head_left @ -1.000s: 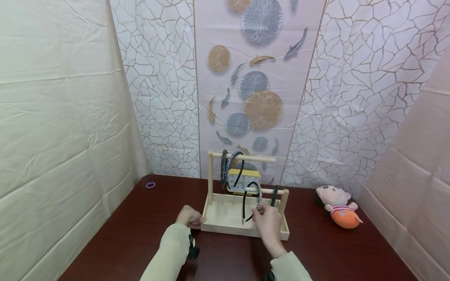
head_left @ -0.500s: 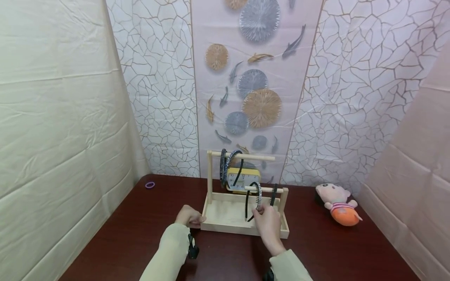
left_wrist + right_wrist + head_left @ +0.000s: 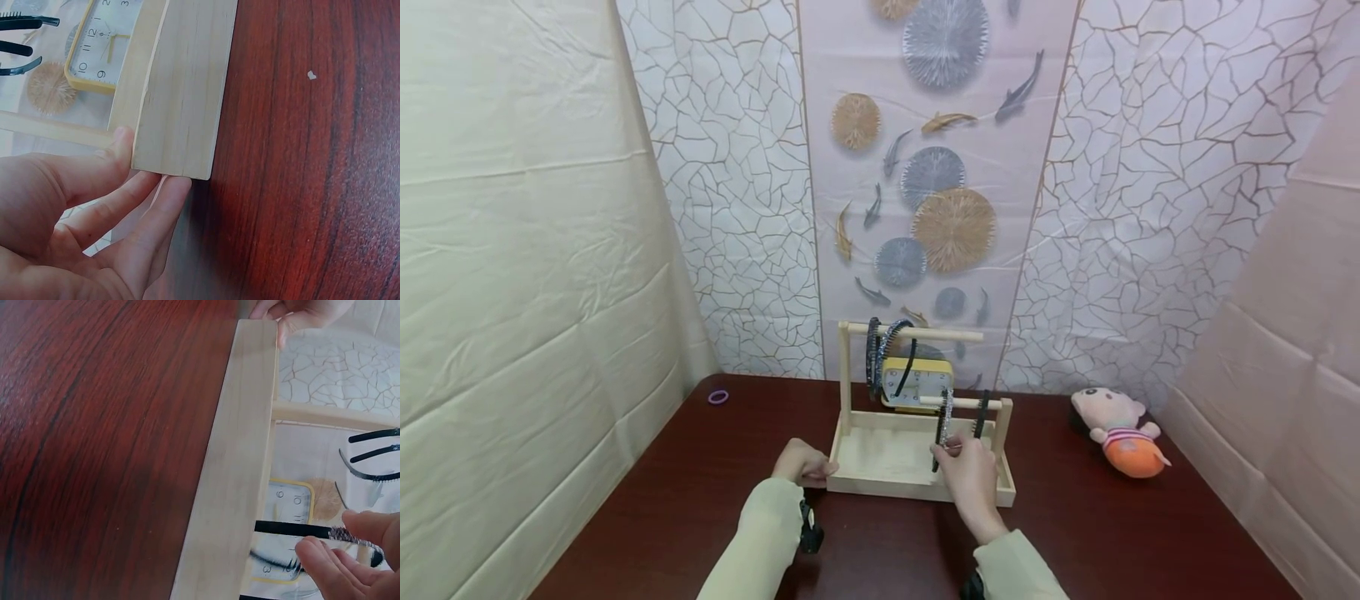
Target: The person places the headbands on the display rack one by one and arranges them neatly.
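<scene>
A pale wooden rack (image 3: 887,487) stands on the table, with a shallow tray below and two horizontal rods. My left hand (image 3: 802,462) grips the tray's front left corner; in the left wrist view its thumb lies inside the wall and its fingers (image 3: 170,195) at the end. With thumb and fingers, my right hand (image 3: 967,477) pinches one side of a glittery silver-and-black toothed headband (image 3: 947,414), which hangs on the lower rod. A black headband (image 3: 981,414) hangs to its right on that rod. On the upper rod's left part hang dark sparkly headbands (image 3: 888,341).
Behind the rack stands a yellow-framed clock (image 3: 917,377). A purple hair tie (image 3: 718,397) lies at the table's back left. A plush doll (image 3: 1124,433) in orange lies back right. Patterned cloth hangs behind the table (image 3: 700,492).
The headband in my right hand has turned on the lower rod from facing partly forward to nearly edge-on, in line with the black one. My left hand stays at the tray corner.
</scene>
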A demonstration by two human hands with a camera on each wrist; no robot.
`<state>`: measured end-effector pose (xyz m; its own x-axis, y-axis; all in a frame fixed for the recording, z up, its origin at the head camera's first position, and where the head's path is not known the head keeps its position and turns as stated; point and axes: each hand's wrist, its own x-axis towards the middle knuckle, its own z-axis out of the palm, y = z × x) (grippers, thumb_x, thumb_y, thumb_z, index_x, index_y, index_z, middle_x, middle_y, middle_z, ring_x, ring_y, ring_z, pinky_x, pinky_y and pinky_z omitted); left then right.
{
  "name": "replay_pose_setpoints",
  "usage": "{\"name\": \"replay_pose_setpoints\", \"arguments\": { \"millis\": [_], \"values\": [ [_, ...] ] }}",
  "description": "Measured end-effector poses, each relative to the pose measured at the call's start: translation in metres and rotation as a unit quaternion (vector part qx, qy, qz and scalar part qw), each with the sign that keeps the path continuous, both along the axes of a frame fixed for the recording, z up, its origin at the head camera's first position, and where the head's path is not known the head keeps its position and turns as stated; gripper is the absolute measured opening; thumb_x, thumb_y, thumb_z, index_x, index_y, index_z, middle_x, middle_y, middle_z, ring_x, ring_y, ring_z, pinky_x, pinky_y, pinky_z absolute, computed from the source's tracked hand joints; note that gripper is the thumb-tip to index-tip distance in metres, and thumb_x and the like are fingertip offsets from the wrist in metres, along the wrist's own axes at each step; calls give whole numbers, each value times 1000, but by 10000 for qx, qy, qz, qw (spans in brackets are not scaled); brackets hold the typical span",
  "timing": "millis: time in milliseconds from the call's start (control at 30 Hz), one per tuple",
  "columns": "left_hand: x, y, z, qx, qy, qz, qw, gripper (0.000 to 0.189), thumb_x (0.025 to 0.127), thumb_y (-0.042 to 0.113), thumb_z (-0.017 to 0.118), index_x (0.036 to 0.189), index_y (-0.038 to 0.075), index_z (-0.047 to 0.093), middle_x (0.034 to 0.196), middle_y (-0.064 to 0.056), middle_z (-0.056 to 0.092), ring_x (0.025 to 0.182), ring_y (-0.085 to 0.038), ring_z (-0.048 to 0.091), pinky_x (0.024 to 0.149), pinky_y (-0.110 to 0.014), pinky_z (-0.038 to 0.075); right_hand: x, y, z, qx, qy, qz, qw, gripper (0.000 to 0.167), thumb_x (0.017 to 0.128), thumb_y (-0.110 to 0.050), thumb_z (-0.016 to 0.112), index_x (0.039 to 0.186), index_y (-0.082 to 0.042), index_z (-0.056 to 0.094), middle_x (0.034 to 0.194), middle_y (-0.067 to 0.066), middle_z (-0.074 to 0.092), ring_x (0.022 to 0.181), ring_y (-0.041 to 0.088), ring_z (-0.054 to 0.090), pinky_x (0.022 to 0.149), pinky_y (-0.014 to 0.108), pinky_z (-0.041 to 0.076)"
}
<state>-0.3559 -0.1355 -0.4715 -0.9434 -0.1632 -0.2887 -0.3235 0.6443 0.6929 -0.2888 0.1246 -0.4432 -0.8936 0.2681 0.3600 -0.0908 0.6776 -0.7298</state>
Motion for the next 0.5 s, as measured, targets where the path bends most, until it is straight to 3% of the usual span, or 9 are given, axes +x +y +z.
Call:
{"name": "replay_pose_setpoints", "arguments": {
  "millis": [167, 300, 367, 500],
  "values": [
    [1, -1, 1, -105, -28, -21, 9999, 29, 82, 23, 79, 86, -5, 72, 77, -10, 64, 70, -20, 60, 65, -27, 49, 6, -2, 5, 2, -168, 182, 9997, 26, 84, -24, 77, 91, 2, 73, 78, 11, 74, 63, 17, 67, 53, 31, 49],
    [2, 0, 2, 9, 29, 92, 10000, 27, 80, 19, 80, 84, -6, 71, 75, -10, 62, 67, -18, 57, 60, -25, 46, 13, -2, 10, 136, -243, 318, 9991, 25, 84, -24, 77, 89, 1, 73, 77, 9, 73, 65, 17, 67, 54, 31, 50],
    [3, 2, 1, 266, 70, 236, 9993, 23, 80, 13, 80, 85, -7, 70, 76, -11, 62, 64, -17, 56, 57, -25, 46, 18, 0, 10, 206, -269, 419, 9985, 21, 83, -22, 76, 88, -1, 74, 77, 8, 73, 66, 18, 68, 56, 32, 51],
    [7, 5, 0, 708, 286, 379, 9964, 20, 80, 6, 78, 91, -9, 70, 84, -18, 67, 62, -18, 66, 59, -30, 55, 28, 6, 6, 324, -336, 557, 9974, 17, 82, -21, 75, 88, -4, 75, 78, 5, 74, 70, 18, 69, 62, 35, 53]
  ]
}}
